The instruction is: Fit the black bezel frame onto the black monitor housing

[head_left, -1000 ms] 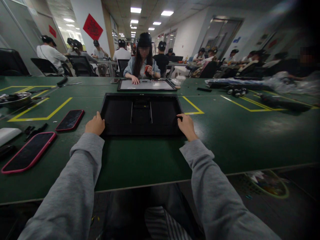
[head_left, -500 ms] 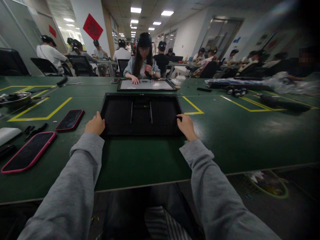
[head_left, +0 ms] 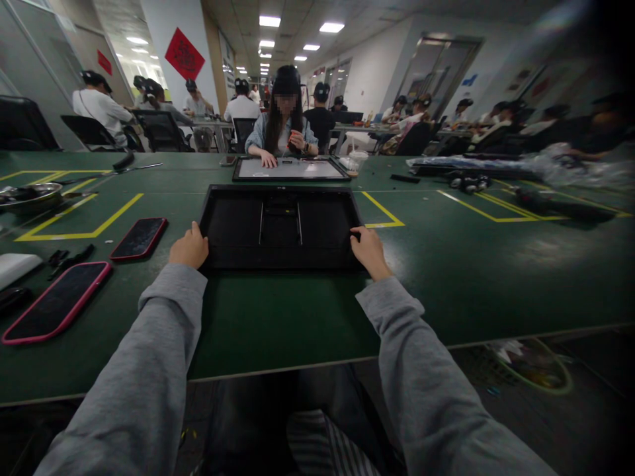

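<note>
A black, shallow rectangular casing [head_left: 231, 221], which looks like a monitor's back shell, lies in front of me on the green table. Two thin bright strips run across its middle, one on each side of a raised dark block. My left hand [head_left: 189, 246] is closed on the left side of the casing, its thumb along the rim. On the opposite side, my right hand [head_left: 370, 251] grips the rim between thumb and bent fingers. Parts of the fingers of both hands are hidden behind or under the casing's edges.
Across the table [head_left: 297, 317] a co-worker [head_left: 282, 125] rests a hand on a grey panel [head_left: 292, 169]. Two red-edged phones [head_left: 139, 238] lie to my left, near a metal bowl [head_left: 32, 196]. A plastic cup [head_left: 358, 158] and wrapped parts [head_left: 471, 162] stand farther right.
My hands and the casing have barely moved; the casing's near edge sits very slightly lower in view. Across the table, the co-worker's raised hand has shifted a little.
</note>
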Demonstrator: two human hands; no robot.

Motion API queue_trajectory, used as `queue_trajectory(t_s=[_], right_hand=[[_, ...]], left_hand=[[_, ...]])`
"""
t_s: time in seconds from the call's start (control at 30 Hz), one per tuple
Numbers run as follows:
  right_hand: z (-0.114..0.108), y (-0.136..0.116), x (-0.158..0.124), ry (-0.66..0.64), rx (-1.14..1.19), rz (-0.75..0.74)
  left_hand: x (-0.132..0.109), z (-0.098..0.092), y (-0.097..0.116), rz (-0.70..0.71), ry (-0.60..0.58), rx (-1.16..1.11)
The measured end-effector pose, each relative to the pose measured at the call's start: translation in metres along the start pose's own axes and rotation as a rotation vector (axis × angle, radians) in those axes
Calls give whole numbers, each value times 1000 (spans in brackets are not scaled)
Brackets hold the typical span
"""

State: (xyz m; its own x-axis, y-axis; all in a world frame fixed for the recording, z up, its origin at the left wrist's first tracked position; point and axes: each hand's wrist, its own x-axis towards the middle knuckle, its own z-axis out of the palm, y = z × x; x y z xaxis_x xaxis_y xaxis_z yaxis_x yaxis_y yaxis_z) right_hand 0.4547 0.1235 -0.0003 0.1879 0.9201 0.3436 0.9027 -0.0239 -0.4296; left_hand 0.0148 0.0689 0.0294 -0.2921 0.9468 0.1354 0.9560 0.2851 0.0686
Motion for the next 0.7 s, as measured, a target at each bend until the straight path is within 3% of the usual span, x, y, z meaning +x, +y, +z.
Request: queue_trajectory(t_s=[0.7], right_hand=[[2, 2, 1, 14, 3, -6]], left_hand=[[1, 0, 0, 5, 7, 19]])
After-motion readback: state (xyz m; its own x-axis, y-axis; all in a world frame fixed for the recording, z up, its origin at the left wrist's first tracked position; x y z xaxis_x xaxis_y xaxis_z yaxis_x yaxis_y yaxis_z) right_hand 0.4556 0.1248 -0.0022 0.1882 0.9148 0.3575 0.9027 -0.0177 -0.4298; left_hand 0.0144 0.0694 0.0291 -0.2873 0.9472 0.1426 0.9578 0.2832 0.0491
